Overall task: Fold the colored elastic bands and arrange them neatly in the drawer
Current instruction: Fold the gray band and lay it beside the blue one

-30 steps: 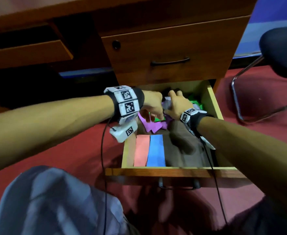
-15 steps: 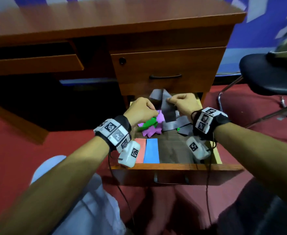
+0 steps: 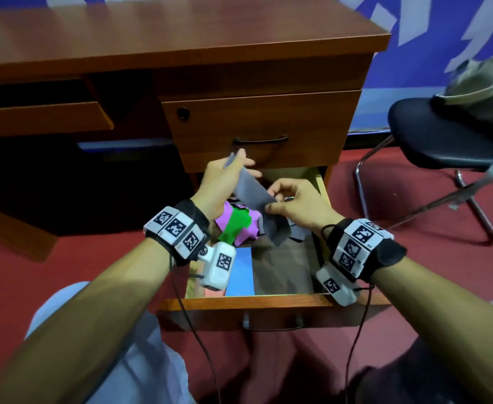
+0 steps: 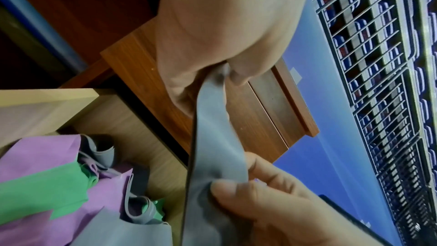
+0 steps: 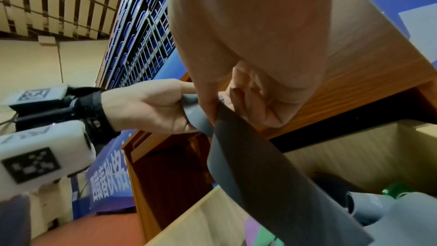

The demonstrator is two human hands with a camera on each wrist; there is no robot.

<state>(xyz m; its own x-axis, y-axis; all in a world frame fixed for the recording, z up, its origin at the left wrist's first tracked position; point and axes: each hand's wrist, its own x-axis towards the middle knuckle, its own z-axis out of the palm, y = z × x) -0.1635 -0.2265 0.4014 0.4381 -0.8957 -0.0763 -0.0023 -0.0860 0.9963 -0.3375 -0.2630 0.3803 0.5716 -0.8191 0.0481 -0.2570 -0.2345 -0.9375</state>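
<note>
Lifted clear of the tangled purple and green bands (image 3: 236,221) at the back of the open drawer (image 3: 257,300), the grey band (image 3: 252,192) now stretches above that drawer: the left hand (image 3: 220,182) pinches its upper end, the right hand (image 3: 296,201) pinches lower down. Folding seems about to start; a blue folded band (image 3: 242,274) already lies flat near the drawer front.
</note>
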